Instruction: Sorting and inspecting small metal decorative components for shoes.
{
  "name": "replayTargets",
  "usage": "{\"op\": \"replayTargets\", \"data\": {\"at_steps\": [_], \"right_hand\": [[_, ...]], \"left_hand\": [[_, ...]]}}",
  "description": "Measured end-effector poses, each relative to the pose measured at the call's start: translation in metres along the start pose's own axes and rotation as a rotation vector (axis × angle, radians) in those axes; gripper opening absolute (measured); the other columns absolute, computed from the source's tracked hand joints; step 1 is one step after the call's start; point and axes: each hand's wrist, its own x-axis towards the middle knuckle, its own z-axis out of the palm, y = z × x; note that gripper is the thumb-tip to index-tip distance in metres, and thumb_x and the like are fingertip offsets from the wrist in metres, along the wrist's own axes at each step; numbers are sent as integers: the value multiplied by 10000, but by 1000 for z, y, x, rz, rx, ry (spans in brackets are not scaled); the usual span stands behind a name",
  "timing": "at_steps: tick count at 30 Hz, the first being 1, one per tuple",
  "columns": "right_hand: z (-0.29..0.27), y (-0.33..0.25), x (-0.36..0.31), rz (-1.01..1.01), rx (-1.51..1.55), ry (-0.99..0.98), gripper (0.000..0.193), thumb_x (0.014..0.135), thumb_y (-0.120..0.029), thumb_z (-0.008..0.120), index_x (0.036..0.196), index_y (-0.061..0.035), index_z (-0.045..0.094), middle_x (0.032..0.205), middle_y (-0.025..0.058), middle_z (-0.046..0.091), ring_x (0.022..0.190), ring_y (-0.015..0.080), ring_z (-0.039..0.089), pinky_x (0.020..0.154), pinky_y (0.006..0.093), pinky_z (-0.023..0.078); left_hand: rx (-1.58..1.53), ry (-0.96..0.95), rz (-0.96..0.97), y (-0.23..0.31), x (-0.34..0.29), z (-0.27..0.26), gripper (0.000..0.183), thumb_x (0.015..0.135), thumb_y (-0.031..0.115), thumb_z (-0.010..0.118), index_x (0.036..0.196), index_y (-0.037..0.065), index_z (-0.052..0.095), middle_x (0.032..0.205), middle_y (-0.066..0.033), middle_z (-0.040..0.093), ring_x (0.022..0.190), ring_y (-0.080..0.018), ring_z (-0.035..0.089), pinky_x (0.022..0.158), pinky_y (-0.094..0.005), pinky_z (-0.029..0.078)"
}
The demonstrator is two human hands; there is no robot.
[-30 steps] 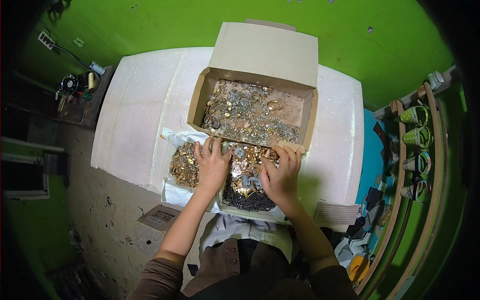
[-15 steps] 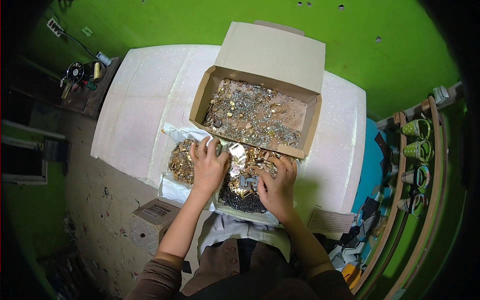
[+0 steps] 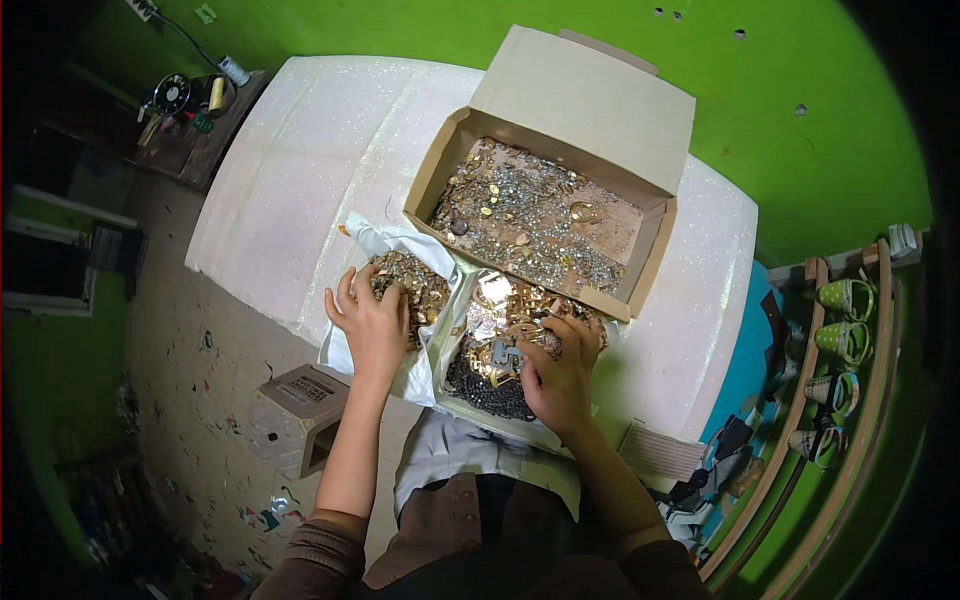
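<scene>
The left hand is laid flat, fingers spread wide, on a heap of small golden pieces that lies on a white plastic bag at the near edge of the white table. Nothing is gripped by it — the palm only presses on the heap. The right hand is curled over a second heap of gold and dark metal parts, just beside the first one; its fingertips are bent down into the pieces, but whether a piece is pinched cannot be told. Behind both heaps, touching them, an open cardboard box is placed, its lid flap raised, its bottom covered with small silver and gold trinkets. Shoes are seen on a wooden rack at the right.
</scene>
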Motion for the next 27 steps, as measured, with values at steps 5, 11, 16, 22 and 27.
{"op": "replayTargets", "data": {"at_steps": [5, 11, 16, 22, 27], "right_hand": [[4, -7, 13, -23, 11, -22, 322, 673, -77, 679, 981, -138, 610, 1185, 116, 459, 1194, 353, 387, 1036, 593, 242], [28, -19, 34, -53, -65, 11, 293, 675, -112, 679, 965, -108, 634, 1210, 139, 466, 1202, 368, 384, 1037, 610, 235], [55, -32, 52, -85, -316, -15, 221, 779, -175, 574, 954, -65, 653, 1215, 154, 505, 1219, 327, 393, 1046, 607, 227], [73, -34, 57, -2, -475, 15, 218, 805, -177, 537, 952, -71, 658, 1200, 105, 523, 1162, 295, 407, 1061, 593, 229], [80, -49, 50, 119, -618, 159, 228, 787, -213, 582, 965, -94, 661, 1184, 89, 526, 1123, 284, 407, 1063, 575, 244]], "left_hand": [[-55, 15, 2, 4, -3, -6, 194, 769, 165, 666, 960, 133, 675, 1225, -112, 473, 1237, -343, 345, 1038, -567, 174], [-271, -97, 185, 21, -19, -9, 197, 794, 222, 632, 982, 180, 676, 1241, -135, 462, 1236, -348, 340, 1055, -555, 159], [-319, -115, 343, 14, -10, -4, 230, 783, 216, 641, 1002, 154, 668, 1248, -141, 460, 1227, -339, 349, 1037, -540, 190], [-356, -113, 463, 2, 14, -2, 238, 773, 211, 642, 1006, 172, 669, 1247, -139, 456, 1223, -335, 351, 1040, -552, 199], [-391, -114, 594, -6, 31, 7, 236, 780, 219, 637, 1010, 177, 673, 1257, -144, 451, 1221, -346, 350, 1037, -564, 202]]}}
